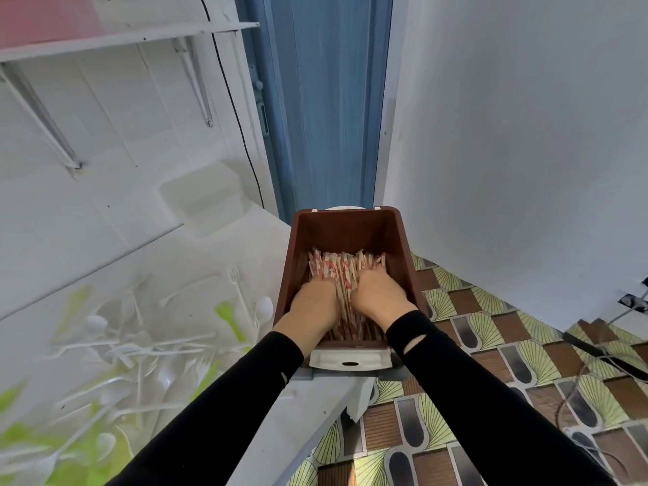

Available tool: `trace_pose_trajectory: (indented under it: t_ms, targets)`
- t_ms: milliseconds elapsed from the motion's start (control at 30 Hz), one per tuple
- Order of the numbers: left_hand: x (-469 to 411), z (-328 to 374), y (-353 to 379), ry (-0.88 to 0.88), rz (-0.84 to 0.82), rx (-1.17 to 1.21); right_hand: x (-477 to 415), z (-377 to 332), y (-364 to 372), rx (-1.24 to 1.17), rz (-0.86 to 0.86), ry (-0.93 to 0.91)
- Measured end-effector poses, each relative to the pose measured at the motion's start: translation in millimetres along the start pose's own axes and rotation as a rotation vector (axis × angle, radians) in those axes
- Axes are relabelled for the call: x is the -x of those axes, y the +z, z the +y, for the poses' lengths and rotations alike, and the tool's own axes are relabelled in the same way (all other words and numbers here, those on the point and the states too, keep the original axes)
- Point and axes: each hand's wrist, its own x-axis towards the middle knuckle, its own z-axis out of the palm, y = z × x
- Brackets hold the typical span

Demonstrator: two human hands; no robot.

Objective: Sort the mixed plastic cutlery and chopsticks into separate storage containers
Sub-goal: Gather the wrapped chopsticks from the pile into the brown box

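On white table [210, 261] lies cutlery [140, 349], beside patterned floor [491, 349].

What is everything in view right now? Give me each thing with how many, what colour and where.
brown container: one, brown, at the table's right end
wrapped chopsticks: many, tan paper with red print, inside the brown container
plastic forks and spoons: many, white, scattered on the table at left
green cutlery: several, green, mixed among the white pieces
table: one, white, left and centre
translucent box: one, whitish, back of the table by the wall
shelf: one, white, wall at upper left
door: one, blue, behind the container
floor tiles: many, brown and green pattern, lower right
cables: several, black, floor at far right
left hand: one, black sleeve, on the chopsticks, fingertips hidden
right hand: one, black sleeve, on the chopsticks beside it, fingertips hidden
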Motion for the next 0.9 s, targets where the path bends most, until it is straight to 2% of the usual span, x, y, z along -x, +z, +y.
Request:
trace_pose_trajectory:
  t_ms: [100, 200, 333, 433, 567, 900]
  targets:
    - [8.2, -1.7, -6.1, 0.086, 0.159, 0.1, 2.2, -2.5, -4.7, -0.126, 0.18, -0.048]
    - [28.3, -7.8, -27.8, 0.181, 0.439, 0.256, 11.5, -18.0, -10.5, -0.315, 0.338, -0.26]
    - [69.9, -61.8, -44.0, 0.043, 0.575, 0.376, 40.6, -67.7, 0.4, -0.493, 0.346, -0.583]
    - [114.8, -129.2, -43.0, -0.103, 0.625, 0.445, 60.8, -115.6, 31.0, -0.519, 0.227, -0.754]
    - [196.0, -212.3, -31.3, -0.347, 0.553, 0.432, 95.7, -180.2, 86.7, -0.491, -0.031, -0.848]
    - [422.4, -339.8, 4.9, -0.743, 0.588, 0.434, 209.2, -303.7, 216.5, -0.351, -0.4, -1.063]
